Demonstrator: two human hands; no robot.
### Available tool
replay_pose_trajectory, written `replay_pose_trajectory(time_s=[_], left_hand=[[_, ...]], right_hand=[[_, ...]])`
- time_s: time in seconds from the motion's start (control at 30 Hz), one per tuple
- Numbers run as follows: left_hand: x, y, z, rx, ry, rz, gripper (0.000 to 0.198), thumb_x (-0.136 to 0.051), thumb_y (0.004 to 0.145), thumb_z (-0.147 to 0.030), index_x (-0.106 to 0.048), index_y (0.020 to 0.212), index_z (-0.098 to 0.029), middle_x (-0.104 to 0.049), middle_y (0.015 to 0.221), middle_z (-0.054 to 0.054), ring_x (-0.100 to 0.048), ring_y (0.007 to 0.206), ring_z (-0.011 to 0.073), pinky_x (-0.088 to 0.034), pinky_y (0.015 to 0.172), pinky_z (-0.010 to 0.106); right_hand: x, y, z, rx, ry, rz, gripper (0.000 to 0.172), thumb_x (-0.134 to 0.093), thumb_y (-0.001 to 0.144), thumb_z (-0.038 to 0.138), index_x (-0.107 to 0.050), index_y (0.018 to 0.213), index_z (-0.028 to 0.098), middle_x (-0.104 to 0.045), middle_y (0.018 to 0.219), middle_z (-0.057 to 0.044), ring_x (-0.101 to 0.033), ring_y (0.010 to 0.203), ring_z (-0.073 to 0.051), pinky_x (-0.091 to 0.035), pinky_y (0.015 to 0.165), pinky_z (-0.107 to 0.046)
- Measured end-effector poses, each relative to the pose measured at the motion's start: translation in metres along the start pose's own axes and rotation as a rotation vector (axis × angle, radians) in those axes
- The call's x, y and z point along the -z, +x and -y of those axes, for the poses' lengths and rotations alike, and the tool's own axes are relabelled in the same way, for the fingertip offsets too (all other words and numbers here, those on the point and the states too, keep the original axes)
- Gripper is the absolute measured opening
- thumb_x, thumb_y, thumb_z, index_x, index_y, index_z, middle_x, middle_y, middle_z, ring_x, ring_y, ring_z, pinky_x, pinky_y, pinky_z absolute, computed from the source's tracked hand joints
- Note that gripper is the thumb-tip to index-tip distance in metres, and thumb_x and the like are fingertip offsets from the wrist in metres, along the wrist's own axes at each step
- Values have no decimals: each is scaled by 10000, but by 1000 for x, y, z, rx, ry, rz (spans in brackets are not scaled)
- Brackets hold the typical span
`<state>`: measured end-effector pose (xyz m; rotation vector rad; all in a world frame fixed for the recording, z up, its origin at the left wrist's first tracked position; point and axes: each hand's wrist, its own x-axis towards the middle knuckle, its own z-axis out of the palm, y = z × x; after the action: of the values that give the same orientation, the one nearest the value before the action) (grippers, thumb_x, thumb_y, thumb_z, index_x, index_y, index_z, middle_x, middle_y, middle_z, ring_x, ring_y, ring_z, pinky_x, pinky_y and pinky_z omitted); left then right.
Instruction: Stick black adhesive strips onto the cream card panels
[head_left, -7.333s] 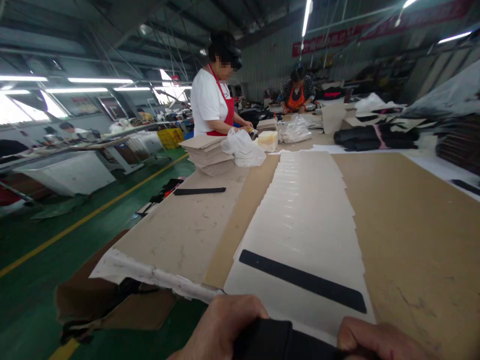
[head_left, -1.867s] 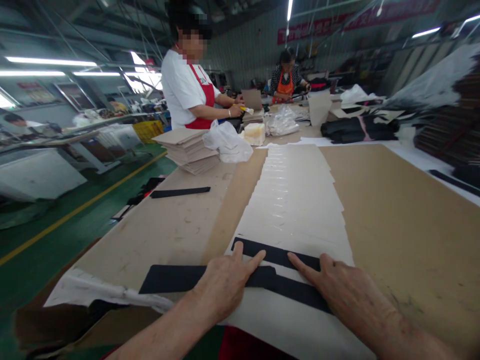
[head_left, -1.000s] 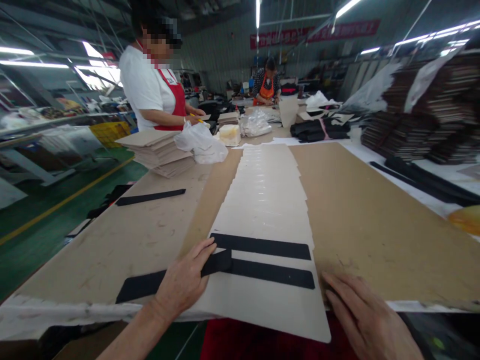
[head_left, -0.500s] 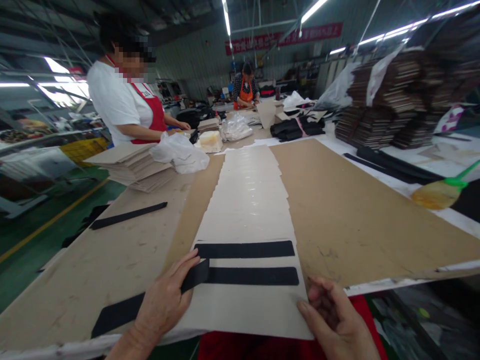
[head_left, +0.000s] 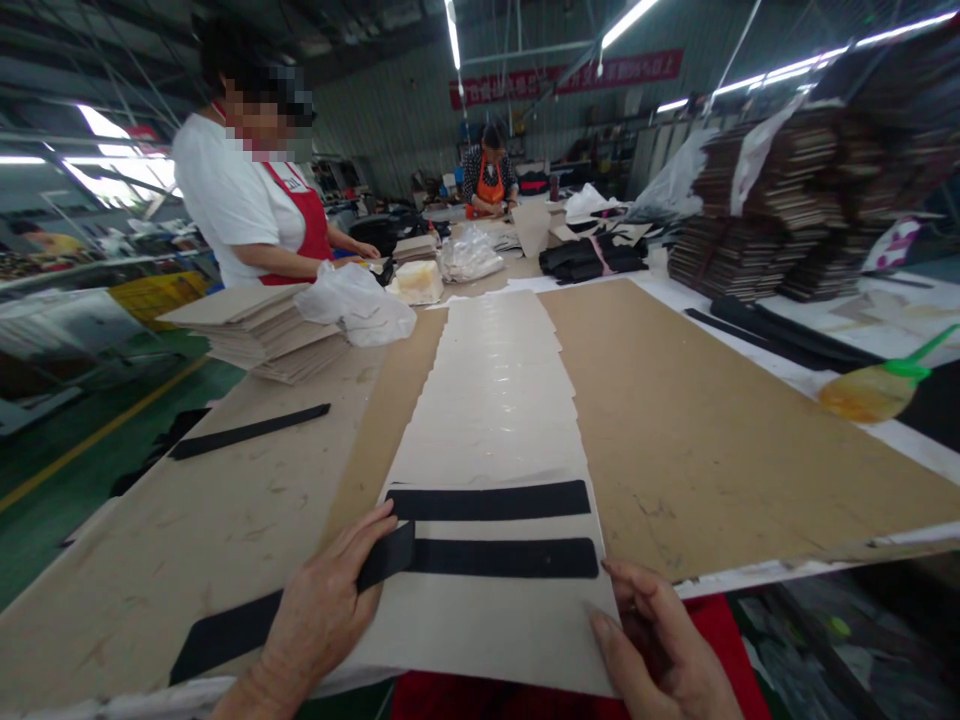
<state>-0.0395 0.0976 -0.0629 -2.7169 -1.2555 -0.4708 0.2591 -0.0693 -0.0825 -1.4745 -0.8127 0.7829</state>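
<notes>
Two black strips lie crosswise on a pale cardboard sheet, the upper strip roughly parallel to the lower strip. My left hand is closed around another black strip, whose ends stick out on both sides of it. Its fingertips rest by the left end of the upper strip. At the sheet's right edge, my right hand has its thumb over the card, with curled fingers beside the edge and partly hidden. Beyond, overlapping pale sheets run away from me in a row.
A cardboard stack with a plastic bag stands at left, near a loose black strip. Right are dark stacked pieces and a green-handled brush. A co-worker in a red apron stands left; another person works farther back.
My right hand's fingers have shifted slightly in toward the sheet's edge. The near sheet's front edge sits slightly lower in view. My left hand keeps its hold on the strip.
</notes>
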Motion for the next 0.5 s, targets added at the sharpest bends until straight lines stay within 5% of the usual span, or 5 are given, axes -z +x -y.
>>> replay_pose_trajectory(time_s=[0.13, 0.23, 0.43, 0.5], left_hand=[[-1, -1, 5, -27, -21, -66, 395, -509, 888, -318, -565, 1268, -224, -611, 1375, 69, -632, 1198, 237, -507, 1047, 358], [-6, -4, 14, 6, -25, -101, 399, -454, 939, -376, -525, 1314, -259, -613, 1375, 41, -640, 1186, 231, -532, 1013, 358], [-26, -10, 33, -2, 6, -82, 471, -457, 924, -394, -467, 1386, -306, -610, 1381, 3, -652, 1167, 235, -561, 973, 350], [-27, -9, 32, 4, 10, -90, 484, -477, 912, -382, -471, 1389, -304, -621, 1367, -2, -668, 1138, 231, -563, 966, 329]], right_hand=[[-5, 2, 2, -8, 9, -4, 410, -681, 831, 506, -702, 1127, 223, -752, 1027, -87, -688, 1030, -237, -553, 873, -261], [15, 15, 10, -26, 45, -57, 374, -698, 820, 506, -730, 1070, 230, -761, 972, -64, -701, 983, -228, -570, 799, -234], [131, 80, 36, -17, 50, -457, 516, -835, 670, 464, -704, 1122, 253, -757, 886, -22, -677, 704, -155, -525, 539, -172], [172, 104, 43, -34, 34, -540, 439, -851, 637, 424, -734, 1018, 239, -740, 793, -8, -635, 609, -128, -476, 481, -168]])
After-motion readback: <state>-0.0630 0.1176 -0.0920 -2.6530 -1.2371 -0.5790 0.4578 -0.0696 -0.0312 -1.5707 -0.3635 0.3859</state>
